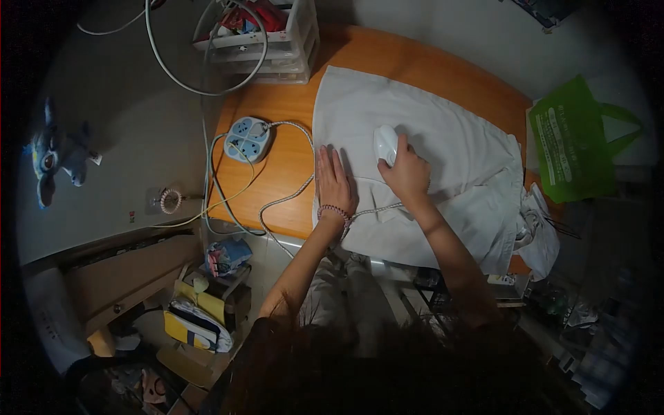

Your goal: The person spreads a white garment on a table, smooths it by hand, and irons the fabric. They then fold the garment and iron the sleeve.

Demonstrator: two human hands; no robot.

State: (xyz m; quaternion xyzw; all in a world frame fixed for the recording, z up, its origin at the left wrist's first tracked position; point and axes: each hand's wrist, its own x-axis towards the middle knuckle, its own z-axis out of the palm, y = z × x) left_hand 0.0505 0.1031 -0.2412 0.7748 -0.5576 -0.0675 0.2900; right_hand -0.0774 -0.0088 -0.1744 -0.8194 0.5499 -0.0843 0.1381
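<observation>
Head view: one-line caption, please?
Right hand holds small white iron on white cloth; left hand lies flat beside it.

White iron (385, 143) half hidden under right hand (408, 173); grip not readable. Near edge of white garment (429, 131) and table (277, 111) blocked by arms and dark hair. Plastic drawer unit (277, 41) cut off at far edge. Green bag (570, 138) print too small to read. Right-side clutter too dark.

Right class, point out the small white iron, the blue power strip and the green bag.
small white iron (384, 143), head view, its top shell.
blue power strip (247, 139), head view, its centre.
green bag (570, 142), head view, its front panel.
</observation>
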